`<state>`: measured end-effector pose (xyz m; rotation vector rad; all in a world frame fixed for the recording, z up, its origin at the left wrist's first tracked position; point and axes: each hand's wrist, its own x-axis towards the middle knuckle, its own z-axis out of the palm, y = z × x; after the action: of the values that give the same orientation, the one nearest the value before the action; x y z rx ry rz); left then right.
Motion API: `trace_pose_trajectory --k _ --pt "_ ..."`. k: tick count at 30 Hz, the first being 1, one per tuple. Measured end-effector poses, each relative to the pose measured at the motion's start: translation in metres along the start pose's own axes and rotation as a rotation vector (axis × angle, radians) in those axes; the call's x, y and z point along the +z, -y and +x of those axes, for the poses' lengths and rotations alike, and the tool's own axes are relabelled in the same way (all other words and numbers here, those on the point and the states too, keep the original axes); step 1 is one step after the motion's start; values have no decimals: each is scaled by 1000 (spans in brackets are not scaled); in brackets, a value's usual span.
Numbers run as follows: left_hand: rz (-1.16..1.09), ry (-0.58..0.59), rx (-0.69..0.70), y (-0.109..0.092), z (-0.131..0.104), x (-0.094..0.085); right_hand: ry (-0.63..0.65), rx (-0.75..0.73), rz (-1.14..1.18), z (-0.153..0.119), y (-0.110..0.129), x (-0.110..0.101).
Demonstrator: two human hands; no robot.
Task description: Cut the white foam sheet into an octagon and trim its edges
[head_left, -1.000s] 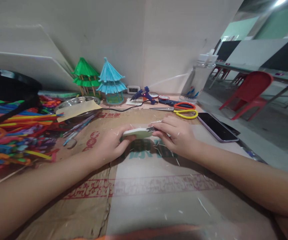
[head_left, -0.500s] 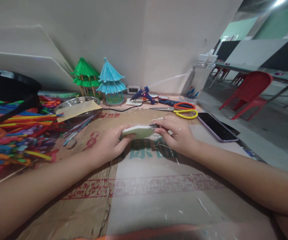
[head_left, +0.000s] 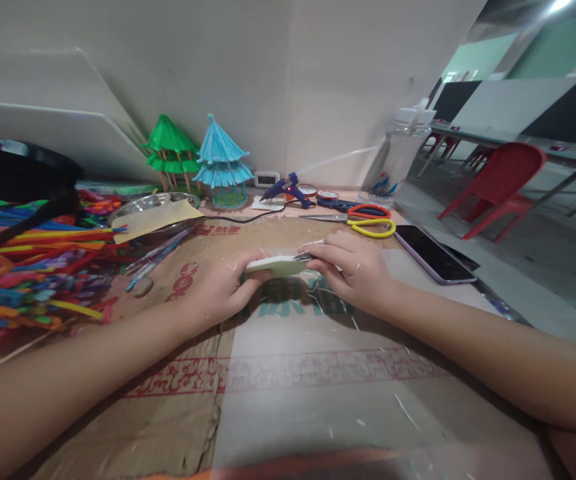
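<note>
My left hand (head_left: 228,283) is closed on one end of a thin, flat piece of foam board (head_left: 281,268), with a white edge and a pale green face. Pinched in my right hand (head_left: 353,270) is a small dark metal blade (head_left: 304,256), which touches the right end of the board's edge. Its handle is hidden by my fingers. Thin white shavings cling to both hands, and more lie on the translucent sheet (head_left: 288,427) below them.
Colourful pipe cleaners (head_left: 28,267) fill the left side, near a metal bowl (head_left: 143,207). Behind stand a green model pavilion (head_left: 171,147), a blue one (head_left: 223,160) and a glue gun (head_left: 285,190). Scissors (head_left: 368,220), a phone (head_left: 435,253) and a bottle (head_left: 393,160) are to the right.
My right hand and the blade have shifted slightly left along the board's edge. The left hand holds the board in nearly the same place.
</note>
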<state>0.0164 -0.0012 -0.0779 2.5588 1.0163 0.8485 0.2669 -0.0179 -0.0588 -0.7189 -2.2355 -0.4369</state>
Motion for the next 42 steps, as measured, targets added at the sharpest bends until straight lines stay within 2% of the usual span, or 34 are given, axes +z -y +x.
trace_pose_trajectory --k 18,26,34,42 --pt "-16 8 -18 0 1 0 -7 -9 -47 1 0 0" --pt "-5 -16 -25 0 1 1 -13 41 59 -2 1 3" --pt "-12 6 16 0 -1 2 40 34 7 0 7 1" --pt "-49 -11 72 -4 -1 1 26 9 25 3 10 0"
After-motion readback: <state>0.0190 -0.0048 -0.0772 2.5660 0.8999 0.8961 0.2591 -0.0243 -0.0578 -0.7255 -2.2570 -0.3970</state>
